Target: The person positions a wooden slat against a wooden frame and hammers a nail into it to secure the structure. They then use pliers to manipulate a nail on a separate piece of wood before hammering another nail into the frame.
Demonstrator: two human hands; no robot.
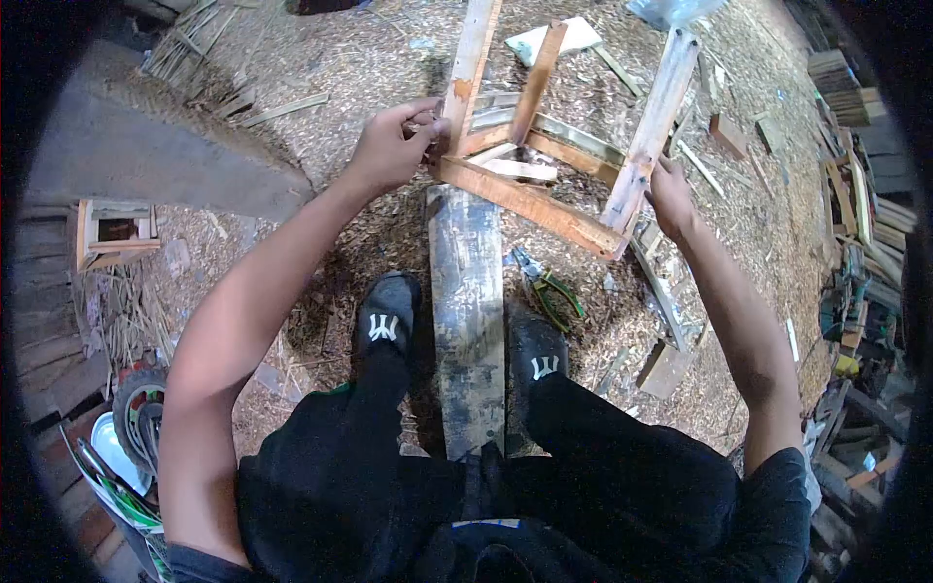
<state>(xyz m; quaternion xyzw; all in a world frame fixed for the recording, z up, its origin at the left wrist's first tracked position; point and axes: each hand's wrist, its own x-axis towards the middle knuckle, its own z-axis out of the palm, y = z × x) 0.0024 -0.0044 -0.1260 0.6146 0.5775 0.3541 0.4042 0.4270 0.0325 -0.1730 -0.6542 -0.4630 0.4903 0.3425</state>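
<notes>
A wooden frame (530, 202) of upright posts joined by rails, like that of a small stool, is tilted just past the far end of a long worn plank (466, 301). My left hand (397, 146) has its fingers closed at the frame's near left corner, by the foot of one post. On the other side, my right hand (671, 199) grips the lower part of the right post, its fingers partly hidden behind the wood. Green-and-black pliers (547, 288) lie on the ground to the right of the plank.
Wood shavings and offcuts cover the ground. Between my shod feet runs the plank. A concrete-looking slab (165, 146) stands at left, with a small wooden box frame (117, 233) below it. Wood piles (875, 243) line the right side; a wheel (141, 418) is lower left.
</notes>
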